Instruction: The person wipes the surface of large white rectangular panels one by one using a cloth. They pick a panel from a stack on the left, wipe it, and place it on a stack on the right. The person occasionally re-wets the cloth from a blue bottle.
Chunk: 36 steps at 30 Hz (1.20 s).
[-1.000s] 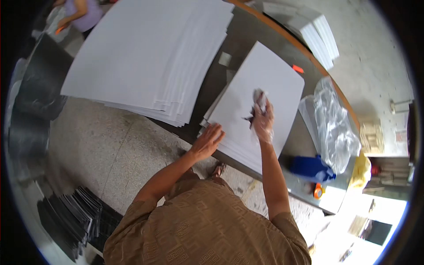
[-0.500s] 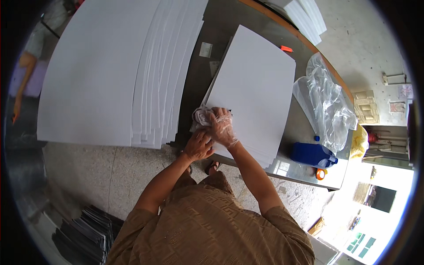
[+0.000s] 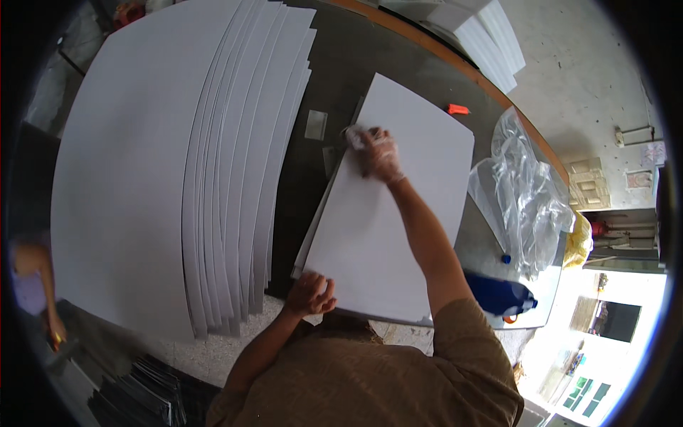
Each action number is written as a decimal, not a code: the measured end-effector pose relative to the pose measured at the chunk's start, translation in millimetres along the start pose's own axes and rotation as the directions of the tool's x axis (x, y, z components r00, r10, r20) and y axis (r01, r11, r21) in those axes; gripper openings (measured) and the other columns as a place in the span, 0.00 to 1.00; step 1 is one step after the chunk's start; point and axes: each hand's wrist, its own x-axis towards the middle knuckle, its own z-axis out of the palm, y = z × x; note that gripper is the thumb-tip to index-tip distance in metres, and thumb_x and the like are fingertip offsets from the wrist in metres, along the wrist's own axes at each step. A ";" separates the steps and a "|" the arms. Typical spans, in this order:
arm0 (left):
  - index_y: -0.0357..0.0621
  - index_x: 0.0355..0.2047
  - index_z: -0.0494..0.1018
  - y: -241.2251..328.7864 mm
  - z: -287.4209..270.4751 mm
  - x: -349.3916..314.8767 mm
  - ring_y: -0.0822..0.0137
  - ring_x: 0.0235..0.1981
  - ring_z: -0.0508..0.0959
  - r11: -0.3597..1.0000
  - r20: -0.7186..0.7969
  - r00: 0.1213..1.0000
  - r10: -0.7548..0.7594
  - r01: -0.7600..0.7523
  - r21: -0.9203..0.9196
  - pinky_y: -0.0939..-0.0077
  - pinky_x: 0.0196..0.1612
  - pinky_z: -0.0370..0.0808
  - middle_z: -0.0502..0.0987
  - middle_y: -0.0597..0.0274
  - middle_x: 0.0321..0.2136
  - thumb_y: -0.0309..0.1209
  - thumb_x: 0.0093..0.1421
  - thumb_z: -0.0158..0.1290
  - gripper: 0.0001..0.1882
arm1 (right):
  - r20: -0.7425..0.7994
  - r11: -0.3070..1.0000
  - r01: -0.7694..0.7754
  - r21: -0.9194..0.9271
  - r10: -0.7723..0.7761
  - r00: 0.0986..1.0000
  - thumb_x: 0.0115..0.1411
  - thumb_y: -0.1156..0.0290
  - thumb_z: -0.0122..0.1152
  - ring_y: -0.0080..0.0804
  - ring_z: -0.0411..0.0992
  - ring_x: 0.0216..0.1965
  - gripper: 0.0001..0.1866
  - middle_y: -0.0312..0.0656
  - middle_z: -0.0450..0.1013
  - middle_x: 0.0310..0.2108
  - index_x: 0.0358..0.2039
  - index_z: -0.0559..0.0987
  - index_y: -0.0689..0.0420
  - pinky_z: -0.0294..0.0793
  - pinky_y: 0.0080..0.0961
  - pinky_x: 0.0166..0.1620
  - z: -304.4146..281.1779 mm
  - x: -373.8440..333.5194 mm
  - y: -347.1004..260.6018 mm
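A stack of white boards [image 3: 420,213] lies on the dark table in front of me. My right hand [image 3: 384,156], in a thin clear plastic glove, presses a crumpled pale cloth [image 3: 353,136] on the top board near its left edge. Motion blurs this hand a little. My left hand [image 3: 311,293] is bare, with fingers curled at the near left corner of the stack. Its fingertips seem to grip the board edge, though the hand partly hides it.
A taller fanned stack of large white boards [image 3: 121,171] stands at left. On the table's right are an orange-red tool [image 3: 458,109], clear plastic film [image 3: 523,192], a blue cap [image 3: 506,259] and a blue jug [image 3: 498,294]. Another person's arm [image 3: 48,288] shows at far left.
My right hand has moved away from me with the cloth, along the board's left edge. My left hand has separated from it and sits at the near corner. The view has shifted.
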 end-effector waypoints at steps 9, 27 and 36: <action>0.50 0.43 0.71 4.3 3.2 -18.1 0.57 0.43 0.72 0.992 0.026 0.998 -0.048 0.045 0.117 0.60 0.46 0.74 0.70 0.56 0.40 0.52 0.64 0.44 0.21 | -0.027 0.977 -0.204 -0.058 0.202 0.979 0.51 0.61 0.67 0.54 0.70 0.50 0.27 0.52 0.71 0.49 0.54 0.74 0.46 0.70 0.44 0.54 3.2 163.3 112.6; 0.44 0.49 0.67 0.3 6.8 -4.4 0.51 0.47 0.70 0.999 0.033 0.999 -0.026 0.025 0.020 0.51 0.50 0.71 0.65 0.50 0.45 0.52 0.65 0.45 0.24 | 0.129 0.967 0.062 0.246 -0.096 0.987 0.43 0.59 0.71 0.51 0.67 0.47 0.31 0.48 0.69 0.43 0.51 0.76 0.46 0.68 0.47 0.47 -52.4 -271.1 -137.5; 0.47 0.49 0.67 6.4 3.2 -8.8 0.54 0.46 0.70 0.994 0.058 0.997 -0.058 0.053 0.095 0.54 0.48 0.73 0.65 0.54 0.45 0.52 0.65 0.44 0.23 | -0.056 0.971 0.206 -0.125 -0.214 0.975 0.52 0.58 0.65 0.39 0.71 0.40 0.22 0.37 0.74 0.40 0.50 0.78 0.40 0.70 0.39 0.42 -7.7 -92.1 37.2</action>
